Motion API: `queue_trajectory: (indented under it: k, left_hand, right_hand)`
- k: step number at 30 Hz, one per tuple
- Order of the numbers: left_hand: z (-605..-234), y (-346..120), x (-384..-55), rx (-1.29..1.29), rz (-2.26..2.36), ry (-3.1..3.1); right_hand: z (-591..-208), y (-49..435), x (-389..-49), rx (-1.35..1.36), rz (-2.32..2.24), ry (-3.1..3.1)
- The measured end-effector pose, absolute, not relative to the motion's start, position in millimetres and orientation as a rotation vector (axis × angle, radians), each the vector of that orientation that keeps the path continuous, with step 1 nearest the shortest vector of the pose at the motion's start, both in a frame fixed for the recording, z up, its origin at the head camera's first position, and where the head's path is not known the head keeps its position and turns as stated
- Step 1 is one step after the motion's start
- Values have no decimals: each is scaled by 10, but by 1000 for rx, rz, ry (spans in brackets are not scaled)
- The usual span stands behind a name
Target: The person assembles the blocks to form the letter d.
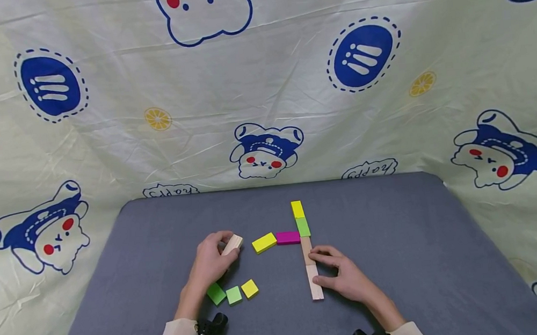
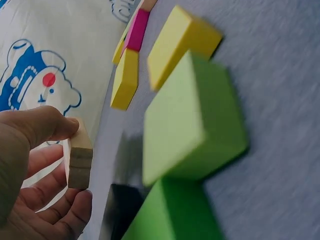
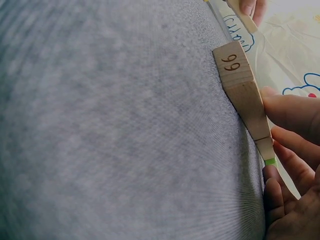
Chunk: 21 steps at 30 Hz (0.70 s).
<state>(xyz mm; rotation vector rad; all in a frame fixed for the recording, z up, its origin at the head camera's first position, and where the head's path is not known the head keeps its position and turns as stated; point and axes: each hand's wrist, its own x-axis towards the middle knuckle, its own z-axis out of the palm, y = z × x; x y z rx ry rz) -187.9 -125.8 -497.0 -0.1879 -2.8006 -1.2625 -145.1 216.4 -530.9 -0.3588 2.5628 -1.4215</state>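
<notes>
My left hand [image 1: 211, 260] pinches a plain wooden block [image 1: 232, 244] between thumb and fingers, above the table left of a yellow block [image 1: 264, 243]. That block meets a magenta block [image 1: 287, 238], which runs up to a line of blocks. From far to near, the line has a yellow block [image 1: 297, 209], a green block [image 1: 303, 227] and two plain wooden blocks [image 1: 316, 288]. Beside the wooden pair rests my right hand [image 1: 347, 276], thumb at the nearer block's side, fingers loosely bent. Two digits mark that block's end [image 3: 231, 62] in the right wrist view.
Near my left forearm lie a dark green block [image 1: 216, 294], a light green block [image 1: 234, 295] and a small yellow block [image 1: 250, 288]. A grey cloth covers the table [image 1: 402, 241]. Behind it hangs a printed pale curtain [image 1: 291, 100].
</notes>
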Motion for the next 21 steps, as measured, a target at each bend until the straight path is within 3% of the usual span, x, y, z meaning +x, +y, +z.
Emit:
queue_trajectory:
  k: [21]
  left_hand:
    - [-5070,-1089,-1851,-340,-1109,-3029]
  right_hand:
    - [-5333,2160,-1454,-347,-1413,2578]
